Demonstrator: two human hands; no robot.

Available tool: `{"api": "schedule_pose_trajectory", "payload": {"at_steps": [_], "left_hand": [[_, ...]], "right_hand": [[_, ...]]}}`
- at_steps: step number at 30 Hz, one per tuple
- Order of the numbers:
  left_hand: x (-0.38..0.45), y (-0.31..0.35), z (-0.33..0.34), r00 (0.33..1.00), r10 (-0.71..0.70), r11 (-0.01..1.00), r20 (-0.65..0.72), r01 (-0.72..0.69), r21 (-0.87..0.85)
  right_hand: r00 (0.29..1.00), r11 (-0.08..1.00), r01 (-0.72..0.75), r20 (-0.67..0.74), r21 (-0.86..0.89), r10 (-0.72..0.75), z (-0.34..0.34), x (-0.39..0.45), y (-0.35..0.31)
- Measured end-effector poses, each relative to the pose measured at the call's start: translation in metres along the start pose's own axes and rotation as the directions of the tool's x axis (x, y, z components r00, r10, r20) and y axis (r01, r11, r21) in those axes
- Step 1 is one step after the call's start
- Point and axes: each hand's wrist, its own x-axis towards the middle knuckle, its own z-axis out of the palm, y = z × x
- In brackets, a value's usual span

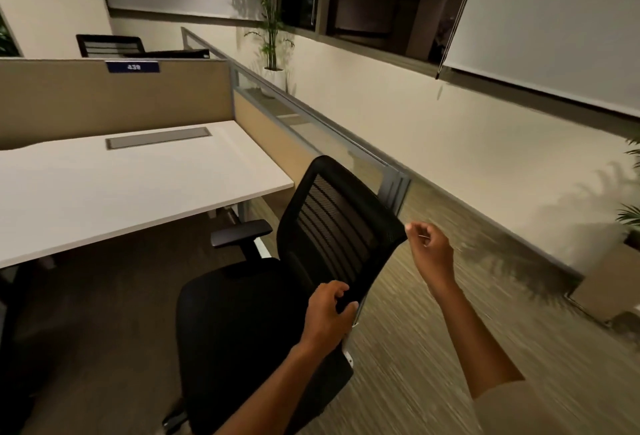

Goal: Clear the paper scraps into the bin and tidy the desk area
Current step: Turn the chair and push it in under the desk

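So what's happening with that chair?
A person's left hand grips the side edge of the black office chair's mesh backrest. The chair stands pulled out from the white desk. The right hand is raised beside the backrest, fingers curled, not touching it. No paper scraps or bin are in view.

The chair (pixel 270 296) has a black mesh back and matt cloth seat; the desk (pixel 131 185) top is smooth and white; the partition (pixel 114 102) looks like beige cloth; the floor (pixel 433 348) is streaked carpet
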Motion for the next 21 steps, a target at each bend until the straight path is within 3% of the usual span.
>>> {"api": "schedule_pose_trajectory", "payload": {"at_steps": [6,12,21], "left_hand": [[0.078,0.02,0.079,0.999,-0.01,0.962,0.052,-0.005,0.274],[0.11,0.025,0.113,0.995,-0.092,0.87,0.043,0.059,0.49],[0.126,0.002,0.104,0.995,-0.066,0.862,-0.069,0.092,0.499]], "right_hand": [[0.977,0.987,-0.037,0.204,-0.156,0.069,0.013,0.099,0.035],[0.909,0.967,0.022,0.407,-0.252,0.085,0.039,0.126,0.051],[0.935,0.963,0.074,0.354,-0.258,0.023,0.068,0.106,0.04]]}}
